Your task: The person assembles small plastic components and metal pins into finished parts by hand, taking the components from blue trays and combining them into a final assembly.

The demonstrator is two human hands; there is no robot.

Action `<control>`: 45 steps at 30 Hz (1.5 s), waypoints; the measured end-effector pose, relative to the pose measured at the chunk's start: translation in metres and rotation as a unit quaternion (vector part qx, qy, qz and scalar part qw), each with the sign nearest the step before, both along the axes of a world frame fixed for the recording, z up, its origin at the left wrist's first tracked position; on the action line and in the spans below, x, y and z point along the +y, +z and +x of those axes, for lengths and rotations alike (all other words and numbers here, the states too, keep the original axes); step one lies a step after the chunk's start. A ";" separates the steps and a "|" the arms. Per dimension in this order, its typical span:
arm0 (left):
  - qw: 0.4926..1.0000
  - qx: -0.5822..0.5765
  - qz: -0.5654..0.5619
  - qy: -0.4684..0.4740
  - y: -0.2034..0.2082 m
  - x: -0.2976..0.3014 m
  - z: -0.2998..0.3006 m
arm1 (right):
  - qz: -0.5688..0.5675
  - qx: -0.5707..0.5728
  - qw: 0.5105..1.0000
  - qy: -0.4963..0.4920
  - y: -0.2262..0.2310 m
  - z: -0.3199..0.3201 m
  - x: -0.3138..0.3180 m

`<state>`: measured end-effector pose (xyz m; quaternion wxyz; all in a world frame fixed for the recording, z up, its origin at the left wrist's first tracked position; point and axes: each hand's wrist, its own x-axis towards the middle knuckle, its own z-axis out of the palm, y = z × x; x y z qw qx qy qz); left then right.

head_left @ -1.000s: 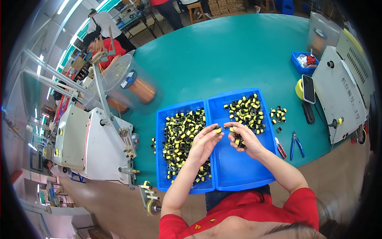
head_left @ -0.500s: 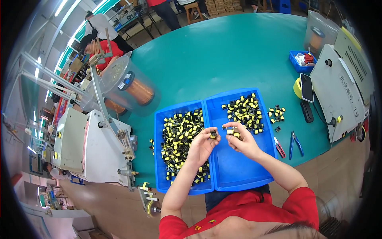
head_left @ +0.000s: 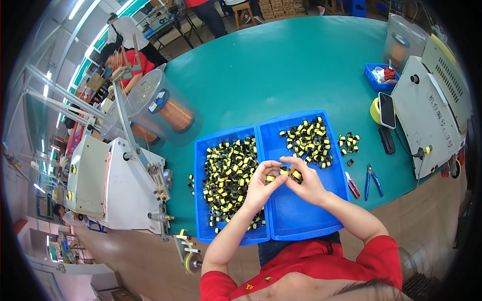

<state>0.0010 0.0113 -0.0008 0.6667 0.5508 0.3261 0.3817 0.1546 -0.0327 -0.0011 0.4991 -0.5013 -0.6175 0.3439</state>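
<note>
Over the inner part of the right blue tray (head_left: 301,220), my two hands meet with fingertips close together. My left hand (head_left: 258,189) is closed on a small black coil bobbin wrapped in yellow tape (head_left: 270,178). Between the fingertips of both hands sits another yellow-taped bobbin (head_left: 284,171). My right hand (head_left: 310,187) is closed too, with a further yellow-and-black bobbin (head_left: 296,175) in its fingers. Beneath my left hand, the left blue tray (head_left: 200,200) holds a thick heap of such bobbins (head_left: 228,170). A smaller pile (head_left: 309,143) lies at the far end of the right tray.
Several loose bobbins (head_left: 349,143) lie right of the trays, near red-handled snips (head_left: 353,186) and blue pliers (head_left: 372,181). Winding machines (head_left: 130,185) flank the green table (head_left: 261,75). A copper wire spool (head_left: 173,113) stands at left; a phone (head_left: 386,110) at right.
My hands have come together, the left moving right and its fingers turning inward. One bobbin now sits between both hands' fingertips. The trays and piles look the same.
</note>
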 end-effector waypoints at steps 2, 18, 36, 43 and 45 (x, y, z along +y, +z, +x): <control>0.998 -0.018 -0.060 -0.007 0.006 0.001 -0.002 | -0.047 0.020 0.999 -0.008 0.001 0.000 0.000; 0.992 0.101 0.055 0.058 0.008 -0.005 0.003 | -0.112 0.191 0.975 0.002 -0.001 0.006 0.006; 0.996 0.029 -0.081 0.028 -0.003 0.001 -0.001 | -0.160 0.316 0.935 0.022 0.001 0.006 0.007; 0.987 -0.089 -0.131 -0.003 -0.005 0.006 -0.007 | -0.144 0.277 0.950 0.010 -0.002 0.008 0.007; 0.981 -0.118 -0.154 -0.015 -0.004 0.007 -0.007 | -0.118 0.247 0.962 0.010 -0.006 0.007 0.008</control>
